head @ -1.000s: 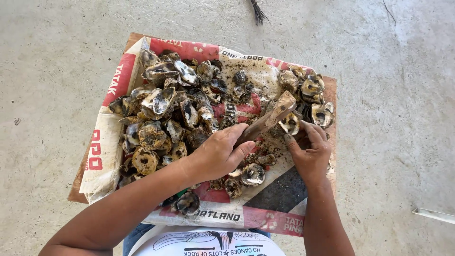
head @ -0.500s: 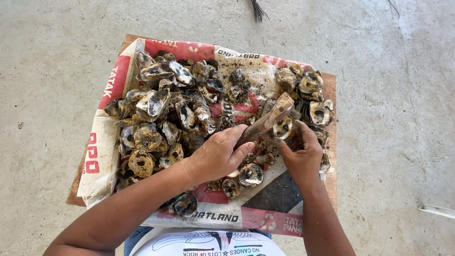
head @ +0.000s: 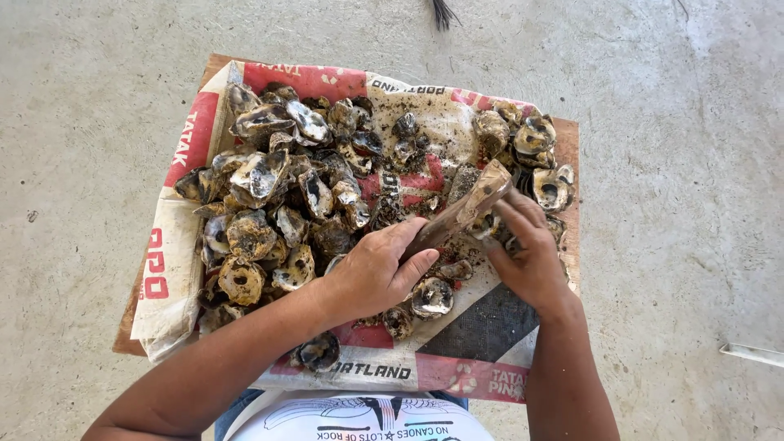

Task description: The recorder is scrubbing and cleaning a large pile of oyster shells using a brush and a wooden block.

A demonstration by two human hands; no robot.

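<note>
My left hand (head: 377, 273) grips the handle end of a wide, dirty blade (head: 464, 212) that slants up to the right. The blade's tip rests beside my right hand (head: 527, 249), which is closed over a muddy oyster shell (head: 488, 230) at the right side of the pile. A large heap of rough grey-brown oyster shells (head: 278, 188) covers the left and middle of a red-and-white woven sack (head: 457, 371) spread flat. Part of the held shell is hidden under my fingers.
The sack lies on a brown board (head: 568, 139) on a bare concrete floor (head: 678, 122). More shells (head: 535, 139) sit at the sack's far right corner. Dark broom bristles (head: 442, 12) show at the top edge. A pale strip (head: 753, 354) lies at the right.
Both hands and the blade have kept almost the same place. The right hand has shifted slightly on the shell under the blade's tip.
</note>
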